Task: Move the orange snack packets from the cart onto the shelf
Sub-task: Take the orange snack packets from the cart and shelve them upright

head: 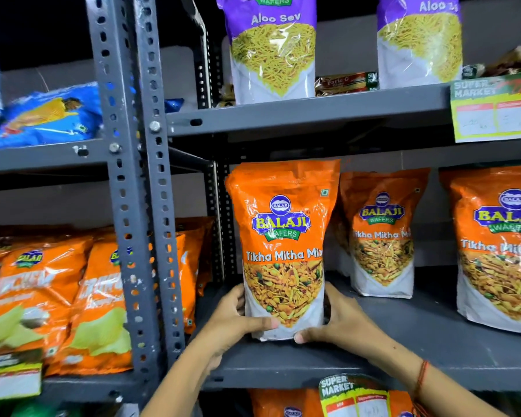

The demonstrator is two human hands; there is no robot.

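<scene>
Looks like the placing step: both hands are setting an orange packet upright on the grey metal shelf, at its left end near the slotted post. The left hand is cupping the lower left edge with the thumb lying across the white base, and the right hand is cupping the lower right edge, thumb pressing the bottom corner; the other fingers are wrapping behind, so I can't tell how they sit. Two more packets are standing further right, well apart from this one. The next move probably calls for letting go gently so the pouch is standing on its own flat gusset. The pouch is glossy crinkly plastic, plump at the bottom and pinched flat at the top seal. The cart isn't in view.
</scene>
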